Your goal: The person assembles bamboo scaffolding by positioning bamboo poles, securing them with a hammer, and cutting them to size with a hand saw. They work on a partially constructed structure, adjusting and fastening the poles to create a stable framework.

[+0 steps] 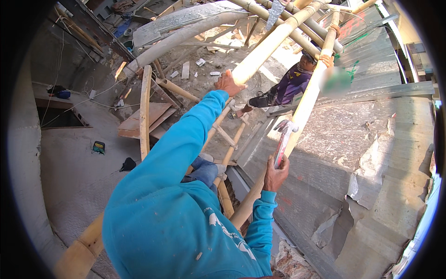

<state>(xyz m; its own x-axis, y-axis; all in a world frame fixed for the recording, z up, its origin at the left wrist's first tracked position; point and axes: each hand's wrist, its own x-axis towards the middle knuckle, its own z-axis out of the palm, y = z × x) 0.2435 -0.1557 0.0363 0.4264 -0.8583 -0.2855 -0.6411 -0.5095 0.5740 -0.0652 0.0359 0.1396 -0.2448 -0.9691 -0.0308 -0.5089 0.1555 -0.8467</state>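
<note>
My left hand (227, 83), arm stretched forward, grips a thick bamboo pole (265, 50) that slants up toward the far right. In my right hand (275, 174) is a claw hammer (283, 142), its reddish handle in my fingers and its metal head pointing up and away. The hammer lies in front of a second long bamboo pole (306, 107), which runs diagonally past my right hand. Farther up that pole, a co-worker's hands (326, 60) hold on to it. Below me is a bamboo ladder (226, 137) with short rungs, next to my jeans-clad legs (206, 171).
A co-worker (292, 86) in purple stands lower down, beyond the ladder. Worn metal sheets (334, 139) with torn edges cover the right side. Curved concrete (181, 37) spans the far left. Boards (145, 111), rubble and loose cables lie around the lower floor (83, 162).
</note>
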